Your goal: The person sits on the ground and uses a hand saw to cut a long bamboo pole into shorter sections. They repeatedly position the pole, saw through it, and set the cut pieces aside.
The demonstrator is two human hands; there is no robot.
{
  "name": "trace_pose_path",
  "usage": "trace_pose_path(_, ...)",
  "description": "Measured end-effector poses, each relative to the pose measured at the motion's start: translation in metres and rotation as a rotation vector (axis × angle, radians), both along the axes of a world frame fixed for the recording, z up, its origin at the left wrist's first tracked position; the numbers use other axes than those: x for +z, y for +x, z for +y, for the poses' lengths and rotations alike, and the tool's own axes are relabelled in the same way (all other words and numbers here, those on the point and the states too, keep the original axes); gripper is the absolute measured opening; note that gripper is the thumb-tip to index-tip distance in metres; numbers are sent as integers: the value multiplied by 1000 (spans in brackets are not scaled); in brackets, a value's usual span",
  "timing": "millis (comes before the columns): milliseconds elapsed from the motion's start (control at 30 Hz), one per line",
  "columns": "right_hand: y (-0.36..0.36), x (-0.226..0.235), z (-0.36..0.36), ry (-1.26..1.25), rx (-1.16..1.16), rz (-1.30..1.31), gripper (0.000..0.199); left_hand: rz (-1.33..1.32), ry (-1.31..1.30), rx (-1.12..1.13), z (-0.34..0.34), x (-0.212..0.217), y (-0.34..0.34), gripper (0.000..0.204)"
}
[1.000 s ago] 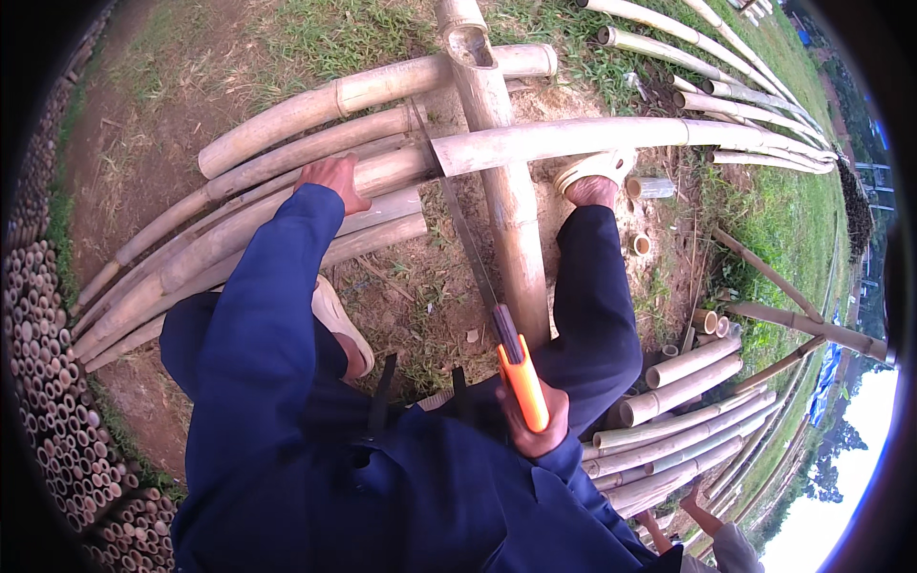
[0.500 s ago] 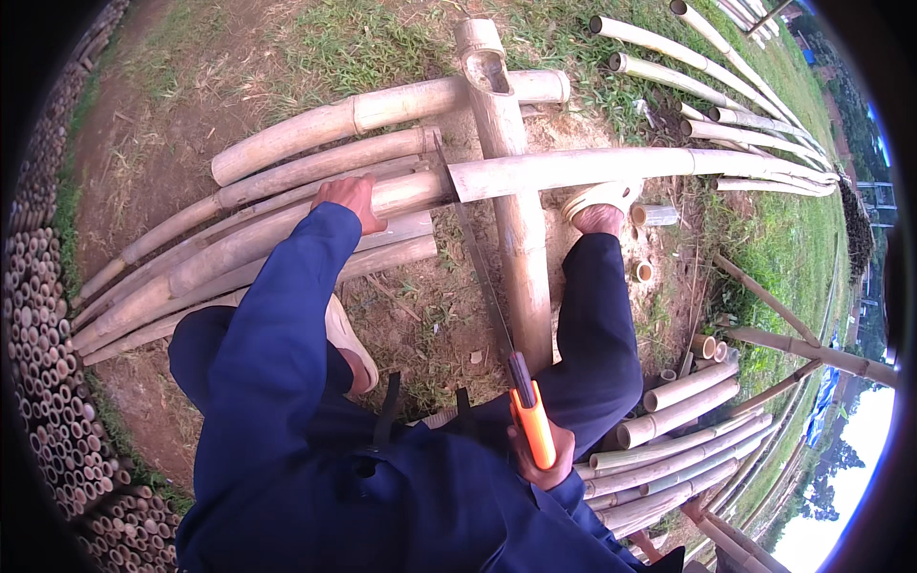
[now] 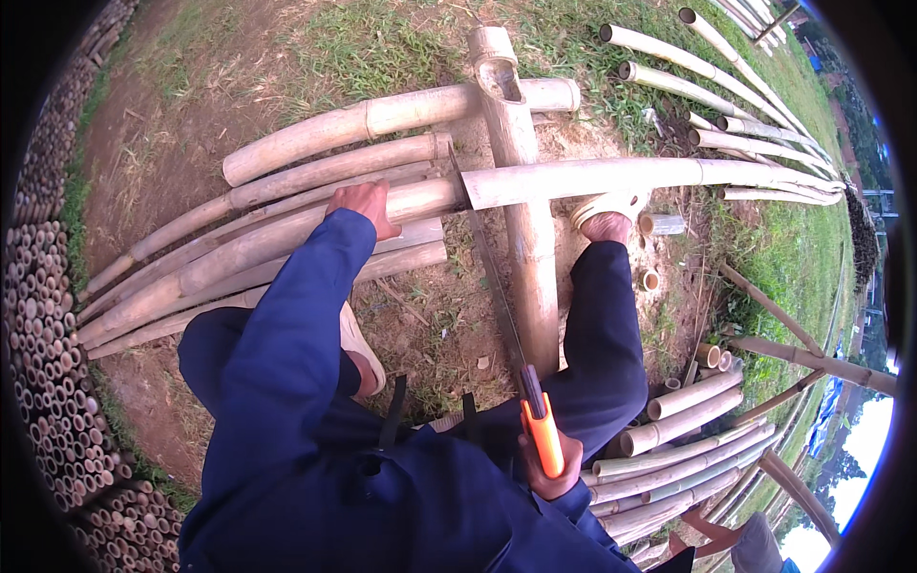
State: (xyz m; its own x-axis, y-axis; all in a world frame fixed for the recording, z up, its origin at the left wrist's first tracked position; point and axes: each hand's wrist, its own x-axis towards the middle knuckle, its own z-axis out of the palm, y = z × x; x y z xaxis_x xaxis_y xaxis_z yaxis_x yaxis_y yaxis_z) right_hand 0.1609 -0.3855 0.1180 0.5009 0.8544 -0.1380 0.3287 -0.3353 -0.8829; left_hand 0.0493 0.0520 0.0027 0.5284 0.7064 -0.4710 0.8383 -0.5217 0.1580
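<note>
My left hand (image 3: 366, 207) grips a long bamboo pole (image 3: 592, 177) from above, just left of a cut. My right hand (image 3: 556, 468), low and close to my body, is wrapped round the orange handle of a handsaw (image 3: 497, 296). The saw's long thin blade stands in the cut, running across the pole and past its far side. Just right of the blade, the pole rests across a thicker bamboo post (image 3: 530, 258) that lies lengthwise away from me and has a hollow notch near its far end.
More bamboo poles (image 3: 334, 129) lie beside the held one. My sandalled foot (image 3: 607, 224) is near short bamboo offcuts (image 3: 661, 224). Cut bamboo is stacked (image 3: 48, 315) at the left and piled (image 3: 683, 420) at the lower right, where another person's arm (image 3: 712, 540) shows. Poles (image 3: 697, 62) lie on far-right grass.
The view has shifted slightly, so everything sits a little further right and lower. Both hands keep their holds, the blade still in the cut. More of the other person shows at the lower right.
</note>
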Motion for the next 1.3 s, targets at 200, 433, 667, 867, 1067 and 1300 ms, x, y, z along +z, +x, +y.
trace_pose_path(200, 35, -66, 167, 102, -45, 98, 15, -44, 67, -65, 8, -1, 10, 70)
trace_pose_path(433, 0, 2, -13, -65, -42, 60, 36, -17, 36, -15, 4, -2, -2, 71)
trace_pose_path(667, 42, -62, 156, 30, 3, 149, 13, -30, 67, -54, 8, 10, 12, 72)
trace_pose_path(867, 2, 20, 9, -72, 28, 41, 43, 8, 32, -23, 6, 1, -1, 73)
trace_pose_path(1067, 41, -69, 143, 51, -20, 53, 14, -5, 37, -52, 6, 1, 19, 73)
trace_pose_path(1300, 3, 5, 2, -75, 1, 2, 37, 8, 16, -7, 13, -2, -2, 73)
